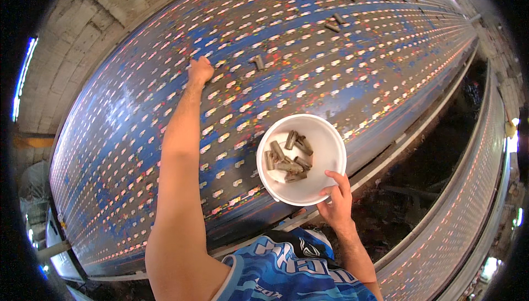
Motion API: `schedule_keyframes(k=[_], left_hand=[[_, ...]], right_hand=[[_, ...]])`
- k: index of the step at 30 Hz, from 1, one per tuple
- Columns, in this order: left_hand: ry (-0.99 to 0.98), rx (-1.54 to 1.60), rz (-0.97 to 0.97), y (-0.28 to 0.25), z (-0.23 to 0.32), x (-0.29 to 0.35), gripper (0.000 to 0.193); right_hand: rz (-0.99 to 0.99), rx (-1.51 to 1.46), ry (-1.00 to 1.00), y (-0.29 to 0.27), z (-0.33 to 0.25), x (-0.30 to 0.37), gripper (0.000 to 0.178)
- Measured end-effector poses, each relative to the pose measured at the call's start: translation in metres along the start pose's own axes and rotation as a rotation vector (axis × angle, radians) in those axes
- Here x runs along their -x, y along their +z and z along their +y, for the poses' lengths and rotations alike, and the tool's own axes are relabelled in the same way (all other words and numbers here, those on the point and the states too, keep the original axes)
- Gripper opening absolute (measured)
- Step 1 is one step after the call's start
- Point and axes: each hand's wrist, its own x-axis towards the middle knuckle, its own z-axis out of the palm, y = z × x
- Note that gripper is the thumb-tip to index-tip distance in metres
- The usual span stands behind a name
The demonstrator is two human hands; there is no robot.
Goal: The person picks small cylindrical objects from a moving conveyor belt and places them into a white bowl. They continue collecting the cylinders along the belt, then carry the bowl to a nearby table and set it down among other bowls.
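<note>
My left arm stretches far out over a long patterned sheet (242, 130). At its end my left hand (201, 70) is closed, fingers bent down at the sheet; what they hold, if anything, I cannot make out. My right hand (336, 202) grips the near right rim of a white plastic bucket (328, 146), thumb and fingers over the edge. Inside the bucket lie several short grey-brown cylinders (287, 163), loosely heaped. Similar pieces rest on the sheet: one or two (259, 62) right of my left hand, and a pair (335, 23) farther off.
The sheet is blue and grey with rows of small light marks and coloured specks. A dark gap (424, 174) runs along its near right side, with a second patterned surface (452, 235) beyond. Worn concrete floor (88, 36) borders the far left.
</note>
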Motion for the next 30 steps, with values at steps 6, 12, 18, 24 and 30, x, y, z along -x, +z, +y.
schedule_keyframes(k=[6, 12, 18, 24, 30], left_hand=[[0.184, 0.108, 0.001, 0.026, 0.164, 0.057, 0.045], [0.216, -0.082, 0.001, 0.055, 0.260, 0.090, 0.050], [0.250, 0.655, -0.418, 0.008, 0.397, 0.208, 0.036], [0.842, 0.532, -0.242, -0.086, 0.559, 0.370, 0.036], [0.892, 0.308, 0.011, -0.092, 0.651, 0.388, 0.064]], right_hand=[[-0.026, 0.063, 0.001, -0.063, 0.040, 0.012, 0.039], [0.031, -0.021, 0.019, -0.125, 0.111, 0.002, 0.035], [0.043, -0.008, 0.001, -0.215, 0.208, -0.020, 0.036], [0.092, -0.020, -0.059, -0.291, 0.294, -0.047, 0.030], [0.177, -0.023, -0.029, -0.333, 0.350, -0.070, 0.029]])
